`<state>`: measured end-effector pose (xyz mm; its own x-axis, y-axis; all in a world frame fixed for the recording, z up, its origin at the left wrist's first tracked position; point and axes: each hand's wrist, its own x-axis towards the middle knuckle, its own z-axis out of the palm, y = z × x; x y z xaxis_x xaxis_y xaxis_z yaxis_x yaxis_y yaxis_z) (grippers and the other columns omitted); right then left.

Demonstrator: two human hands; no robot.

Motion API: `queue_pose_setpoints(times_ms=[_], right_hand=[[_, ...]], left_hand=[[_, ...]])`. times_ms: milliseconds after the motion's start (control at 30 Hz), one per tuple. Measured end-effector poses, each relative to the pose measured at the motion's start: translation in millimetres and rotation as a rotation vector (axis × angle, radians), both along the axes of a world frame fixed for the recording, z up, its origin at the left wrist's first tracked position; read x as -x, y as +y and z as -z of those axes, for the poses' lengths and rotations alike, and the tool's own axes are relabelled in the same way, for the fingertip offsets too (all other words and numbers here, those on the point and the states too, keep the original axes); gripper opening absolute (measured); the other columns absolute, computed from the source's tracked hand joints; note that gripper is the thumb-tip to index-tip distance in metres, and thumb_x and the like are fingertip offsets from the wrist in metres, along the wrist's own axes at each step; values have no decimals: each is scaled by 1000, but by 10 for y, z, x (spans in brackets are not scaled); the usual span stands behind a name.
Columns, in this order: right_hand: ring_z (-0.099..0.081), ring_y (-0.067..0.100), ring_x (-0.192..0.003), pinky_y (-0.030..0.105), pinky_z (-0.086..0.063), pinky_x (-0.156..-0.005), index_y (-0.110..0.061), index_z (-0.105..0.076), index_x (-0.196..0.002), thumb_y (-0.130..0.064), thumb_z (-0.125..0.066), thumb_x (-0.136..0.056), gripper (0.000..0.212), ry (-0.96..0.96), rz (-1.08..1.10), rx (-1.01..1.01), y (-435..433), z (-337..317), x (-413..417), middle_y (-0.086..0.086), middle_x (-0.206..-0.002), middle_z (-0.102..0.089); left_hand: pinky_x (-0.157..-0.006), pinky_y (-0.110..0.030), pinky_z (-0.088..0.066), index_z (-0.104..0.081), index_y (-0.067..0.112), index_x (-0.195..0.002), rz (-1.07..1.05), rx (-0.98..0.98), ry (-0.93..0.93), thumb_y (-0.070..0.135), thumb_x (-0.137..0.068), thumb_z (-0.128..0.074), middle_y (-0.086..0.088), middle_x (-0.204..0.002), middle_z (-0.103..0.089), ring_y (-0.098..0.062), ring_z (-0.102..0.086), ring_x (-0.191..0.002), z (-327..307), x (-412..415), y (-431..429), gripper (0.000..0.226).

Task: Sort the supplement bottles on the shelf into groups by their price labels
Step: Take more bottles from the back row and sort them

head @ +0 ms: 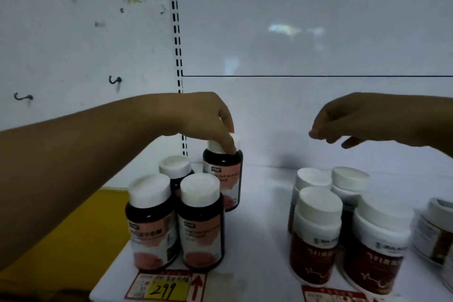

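The left hand (198,115) reaches in from the left and pinches the white cap of a dark bottle (224,174) from above, its fingers (226,140) closed around the cap. That bottle stands upright on the white shelf (259,228), at the back right of a cluster of dark bottles with pink labels. Three others (176,218) stand just beside it, two in front and one behind them at the left. A price label (164,287) reading 299 sits on the shelf edge below this cluster, with a red arrow beside it.

The right hand (362,117) hovers in the air above a second group, fingers loosely curled and spread, gripping nothing. Under it stand white bottles with red labels (343,228), well apart from the dark cluster. Another bottle (436,230) stands at the far right, partly cut off. A second price label (331,295) shows below the white group, its number unreadable.
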<state>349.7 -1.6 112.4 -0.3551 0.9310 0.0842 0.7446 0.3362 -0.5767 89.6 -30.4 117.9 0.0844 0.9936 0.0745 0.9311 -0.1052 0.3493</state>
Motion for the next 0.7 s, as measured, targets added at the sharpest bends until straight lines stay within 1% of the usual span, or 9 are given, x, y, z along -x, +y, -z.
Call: queue_pose_setpoints(times_ms=[133,300,367,400,467,533,567,633,700], right_hand=[[-66,11,-87,29,-57,-75,-18,-71,-84,-42,-70,-68,29,-30,-112,-10,-50,2,424,-3,-88,-71],[-63,14,-86,28,-55,-77,-23,-69,-82,-49,-70,-67,30,-86,-198,-13,-77,98,787,-1,-91,-69],[-61,10,-78,24,-51,-69,-25,-69,-81,-49,-70,-68,28,-80,-204,-39,-61,127,841,-10,-83,-69],[-61,8,-78,22,-49,-69,-27,-69,-82,-49,-70,-69,26,-69,-213,-54,-50,145,850,-14,-81,-69],[-62,4,-88,21,-49,-78,-31,-68,-88,-47,-70,-71,23,-47,-217,-63,-11,171,846,-17,-88,-69],[-59,3,-101,21,-46,-87,-36,-64,-97,-47,-70,-71,28,-38,-220,-43,33,194,813,-18,-103,-66],[-57,3,-106,22,-45,-90,-37,-62,-102,-47,-70,-71,34,-34,-225,-35,52,200,790,-18,-111,-64],[-53,3,-113,21,-40,-94,-36,-58,-115,-49,-68,-73,45,-32,-237,-57,85,200,704,-15,-122,-59],[-48,5,-120,21,-35,-95,-36,-51,-126,-50,-62,-79,50,-54,-240,-139,112,186,553,-13,-133,-53]], left_hand=[[-83,-38,-54,-69,30,-84,-6,78,122,39,-55,-82,10,-91,-67,-16,-63,-88,57,66,-1,33],[-87,-43,-54,-67,26,-86,22,136,214,39,-56,-81,7,-90,-68,-19,-63,-91,113,78,36,36],[-86,-41,-53,-67,24,-89,48,155,251,40,-57,-81,6,-89,-69,-20,-64,-91,154,78,77,38],[-85,-40,-53,-67,23,-90,54,171,264,40,-57,-80,5,-89,-68,-20,-64,-91,178,69,88,39],[-80,-36,-53,-66,22,-93,76,189,289,41,-60,-79,6,-88,-67,-18,-63,-86,197,50,123,41],[-78,-32,-51,-64,23,-97,91,206,336,46,-62,-77,9,-89,-65,-14,-61,-83,189,18,154,44],[-81,-32,-51,-63,24,-101,93,221,371,52,-64,-75,10,-93,-65,-12,-60,-85,177,2,160,48],[-93,-35,-47,-58,28,-115,75,246,424,65,-67,-65,12,-111,-62,-12,-58,-99,121,-37,153,61],[-103,-35,-39,-50,32,-128,44,176,363,72,-72,-53,11,-130,-53,-13,-51,-114,11,-114,151,69]])
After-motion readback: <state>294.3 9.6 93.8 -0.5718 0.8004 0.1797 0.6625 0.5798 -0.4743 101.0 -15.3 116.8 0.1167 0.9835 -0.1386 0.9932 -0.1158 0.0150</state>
